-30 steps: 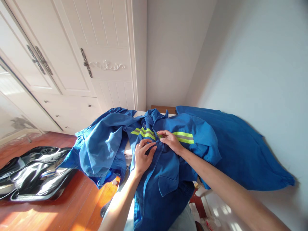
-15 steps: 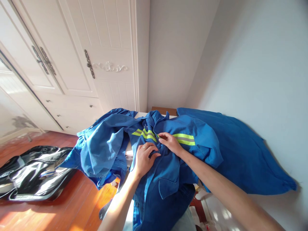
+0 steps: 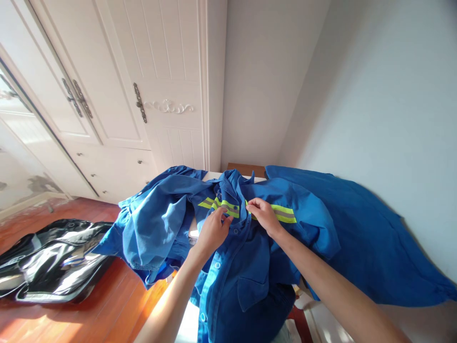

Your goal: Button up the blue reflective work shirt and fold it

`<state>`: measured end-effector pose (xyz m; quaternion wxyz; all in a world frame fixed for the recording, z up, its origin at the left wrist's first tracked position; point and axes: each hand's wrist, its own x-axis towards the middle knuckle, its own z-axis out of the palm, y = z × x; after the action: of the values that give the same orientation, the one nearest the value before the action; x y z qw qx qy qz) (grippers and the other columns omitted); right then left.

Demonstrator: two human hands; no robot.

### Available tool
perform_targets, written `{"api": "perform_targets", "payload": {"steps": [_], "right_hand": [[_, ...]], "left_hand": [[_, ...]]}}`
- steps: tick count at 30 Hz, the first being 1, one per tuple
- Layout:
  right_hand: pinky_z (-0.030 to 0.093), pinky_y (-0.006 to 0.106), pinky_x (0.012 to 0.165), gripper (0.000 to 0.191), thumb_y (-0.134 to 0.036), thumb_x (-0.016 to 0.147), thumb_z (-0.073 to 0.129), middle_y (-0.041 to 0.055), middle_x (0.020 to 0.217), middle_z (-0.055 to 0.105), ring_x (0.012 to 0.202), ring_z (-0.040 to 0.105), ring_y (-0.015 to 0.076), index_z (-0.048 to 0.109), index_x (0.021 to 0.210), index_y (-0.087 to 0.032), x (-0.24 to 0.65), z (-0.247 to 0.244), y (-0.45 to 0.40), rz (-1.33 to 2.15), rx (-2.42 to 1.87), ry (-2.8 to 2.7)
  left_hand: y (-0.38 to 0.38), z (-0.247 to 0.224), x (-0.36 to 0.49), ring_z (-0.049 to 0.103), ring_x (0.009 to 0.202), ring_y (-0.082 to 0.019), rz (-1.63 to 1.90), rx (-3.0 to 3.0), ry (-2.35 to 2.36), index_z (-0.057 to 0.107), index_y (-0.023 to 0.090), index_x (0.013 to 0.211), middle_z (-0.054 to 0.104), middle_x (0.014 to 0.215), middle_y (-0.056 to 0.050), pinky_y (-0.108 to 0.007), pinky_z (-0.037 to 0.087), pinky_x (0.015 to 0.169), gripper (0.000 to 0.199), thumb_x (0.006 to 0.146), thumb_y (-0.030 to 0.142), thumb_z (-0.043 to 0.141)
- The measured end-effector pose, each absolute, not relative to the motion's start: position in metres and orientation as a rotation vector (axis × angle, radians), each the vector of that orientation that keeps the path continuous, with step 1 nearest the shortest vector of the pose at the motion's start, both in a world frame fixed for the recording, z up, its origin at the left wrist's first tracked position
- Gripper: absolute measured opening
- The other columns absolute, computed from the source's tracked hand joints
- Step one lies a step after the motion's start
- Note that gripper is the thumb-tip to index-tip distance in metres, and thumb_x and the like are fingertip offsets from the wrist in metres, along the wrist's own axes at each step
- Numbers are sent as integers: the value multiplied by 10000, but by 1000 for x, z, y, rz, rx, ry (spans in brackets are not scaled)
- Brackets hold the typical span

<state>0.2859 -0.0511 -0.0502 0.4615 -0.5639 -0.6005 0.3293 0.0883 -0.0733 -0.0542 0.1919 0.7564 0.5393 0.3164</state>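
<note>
A blue jacket (image 3: 250, 257) with yellow-green and grey reflective stripes lies spread in front of me, its collar at the far side. Down its front runs a button placket with several buttons. My left hand (image 3: 215, 230) pinches the placket edge by the chest stripe. Just to the right, my right hand (image 3: 263, 215) has its fingertips closed on the jacket's other front edge, also at stripe height. A small gap separates the two hands. The jacket's left-side sleeve (image 3: 155, 228) hangs toward the floor.
Another blue cloth (image 3: 371, 238) spreads out at the right against the wall. A white wardrobe (image 3: 171, 62) stands behind at the left. An open black suitcase (image 3: 60, 262) lies on the reddish wooden floor (image 3: 117, 295). A brown board edge (image 3: 246, 170) shows behind the collar.
My hands have moved apart, the left up to the stripe and the right slightly rightward. The placket now lies more open to view, with its buttons showing. The view has shifted slightly.
</note>
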Motion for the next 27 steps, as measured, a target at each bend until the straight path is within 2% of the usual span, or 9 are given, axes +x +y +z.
{"api": "perform_targets", "payload": {"steps": [2, 5, 9, 12, 15, 18, 20, 24, 27], "right_hand": [[508, 256, 536, 137, -347, 777, 545, -26, 663, 611, 588, 629, 151, 531, 772, -210, 293, -41, -56, 792, -1440, -1470], [435, 225, 429, 104, -254, 726, 583, -65, 591, 567, 450, 575, 127, 505, 783, -217, 304, -32, -64, 756, -1529, -1518], [394, 205, 447, 354, -101, 662, 604, -106, 550, 536, 418, 518, 97, 562, 998, -205, 316, -28, -70, 697, -1601, -1657], [433, 216, 517, 479, -95, 717, 594, -84, 603, 572, 505, 550, 107, 565, 1186, -185, 320, -27, -73, 647, -1579, -1754], [499, 247, 627, 397, -165, 850, 543, -13, 792, 641, 665, 611, 130, 584, 1243, -202, 317, -24, -74, 452, -1420, -1893], [538, 316, 814, 296, -193, 924, 509, 68, 1040, 651, 920, 643, 188, 650, 1183, -217, 313, -19, -70, 148, -1272, -2091], [518, 381, 916, 271, -145, 907, 534, 100, 1121, 647, 1045, 618, 238, 696, 1115, -211, 311, -16, -64, -72, -1231, -2269], [474, 462, 996, 294, -33, 830, 581, 136, 1248, 650, 1182, 573, 289, 748, 1011, -193, 314, -12, -47, -297, -1140, -2535], [410, 507, 1064, 253, -57, 818, 644, 121, 1273, 659, 1235, 554, 294, 755, 989, -206, 320, -11, -37, -299, -1067, -2627]], "left_hand": [[-63, -44, 93, 676, 936, -243, 816, 2219, 1605, 637, 211, 1163, 719, 981, -68, -320, 485, 786, 257, 929, 285, 558], [-44, -31, 102, 656, 992, -237, 772, 2405, 1666, 665, 240, 1159, 662, 1152, -81, -315, 491, 828, 267, 918, 317, 581], [-22, -27, 113, 594, 1098, -307, 565, 2583, 1748, 716, 197, 1068, 652, 1132, -125, -375, 489, 896, 328, 848, 437, 671], [-13, -32, 117, 603, 1068, -315, 439, 2581, 1762, 744, 202, 1026, 647, 1108, -133, -383, 498, 866, 349, 812, 475, 703], [-9, -40, 117, 609, 1052, -314, 473, 2585, 1692, 778, 211, 963, 646, 1083, -139, -379, 492, 865, 280, 820, 439, 703], [-5, -48, 116, 616, 1023, -318, 519, 2597, 1652, 791, 197, 869, 653, 1038, -148, -382, 487, 845, 202, 821, 375, 709], [-1, -53, 116, 625, 978, -318, 556, 2606, 1621, 789, 188, 809, 660, 994, -150, -388, 483, 820, 173, 820, 341, 710], [4, -60, 115, 626, 918, -300, 678, 2621, 1538, 768, 191, 724, 669, 916, -134, -391, 467, 809, 177, 841, 291, 680], [3, -64, 111, 613, 951, -279, 793, 2622, 1494, 757, 205, 794, 675, 950, -110, -383, 453, 841, 156, 871, 287, 648]]}}
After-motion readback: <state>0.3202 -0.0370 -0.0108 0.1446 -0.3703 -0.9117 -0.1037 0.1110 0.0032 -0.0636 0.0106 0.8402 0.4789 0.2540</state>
